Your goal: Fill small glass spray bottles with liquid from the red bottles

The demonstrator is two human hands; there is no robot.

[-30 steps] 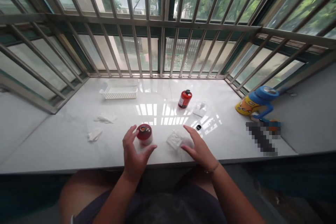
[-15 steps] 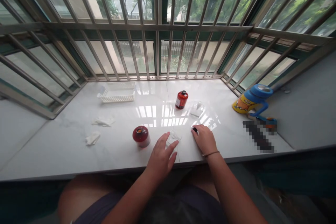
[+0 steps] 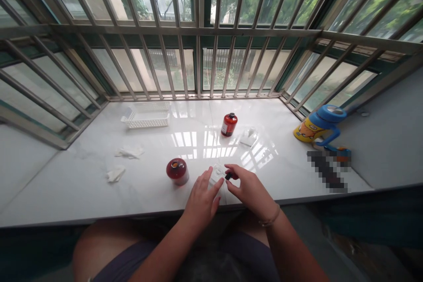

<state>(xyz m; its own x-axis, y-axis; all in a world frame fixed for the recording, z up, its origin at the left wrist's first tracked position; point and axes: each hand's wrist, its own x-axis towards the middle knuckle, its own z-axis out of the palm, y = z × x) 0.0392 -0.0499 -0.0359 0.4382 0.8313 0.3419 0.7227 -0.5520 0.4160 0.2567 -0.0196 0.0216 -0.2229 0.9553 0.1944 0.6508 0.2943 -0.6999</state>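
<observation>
My left hand [image 3: 202, 194] rests low over the counter with its fingers apart, at the edge of a small, flat, clear-and-white piece [image 3: 216, 172] whose kind I cannot make out. My right hand [image 3: 248, 185] pinches a small black cap [image 3: 228, 176] between thumb and fingers, just right of that piece. To the left of my left hand stands a dark red bottle [image 3: 178, 174] with its neck uncovered. Farther back is a second red bottle [image 3: 228, 125], with a white label and a black cap on top.
Crumpled white tissues [image 3: 130, 153] and another wad [image 3: 115, 174] lie at left. A white plastic basket [image 3: 145, 122] sits behind them. Something white and crumpled [image 3: 249, 136] is beside the rear bottle. A blue-yellow jug [image 3: 319, 123] stands at right. Metal bars [image 3: 198, 33] close off the window.
My right hand has moved left with the black cap, lifting it from the counter to beside the flat piece. My left hand has barely shifted.
</observation>
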